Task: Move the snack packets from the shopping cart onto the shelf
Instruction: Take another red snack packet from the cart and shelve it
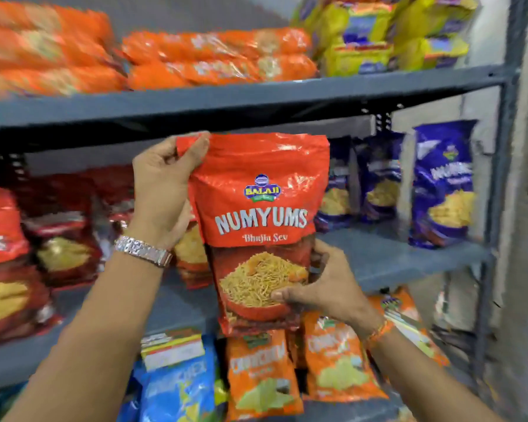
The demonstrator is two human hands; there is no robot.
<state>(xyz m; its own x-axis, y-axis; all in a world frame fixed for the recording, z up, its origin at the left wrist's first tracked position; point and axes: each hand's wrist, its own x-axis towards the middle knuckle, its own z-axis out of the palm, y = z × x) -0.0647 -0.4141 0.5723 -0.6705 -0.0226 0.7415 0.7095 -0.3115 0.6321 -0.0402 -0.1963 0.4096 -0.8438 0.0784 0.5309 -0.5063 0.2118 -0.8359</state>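
Red and shiny, the snack packet [258, 226] is held upright in front of the grey metal shelf [387, 257], up in the air and not resting on any board. It says NUMYUMS in big white letters, with a picture of thin yellow noodles in a bowl lower down.

The left hand [165, 190] pinches the packet's top left corner, with the thumb in front and the other fingers curled behind the bag. A silver watch [142, 250] sits on that wrist. The right hand [320, 284] grips the bottom right side of the packet, thumb pressed on the noodle picture and fingers wrapped round the edge. An orange thread band [378, 330] is tied on that wrist.

Behind the packet, on the middle board, more red packets [64, 239] stand to the left (they look a bit blurry). To the right on the same board stand blue packets [442, 184], with a bare grey gap between them and the held bag. On the top board lie long orange packets [220, 59] and yellow packets [387, 35]. On the board below stand orange chip bags [262, 376] and a light blue bag [177, 388].
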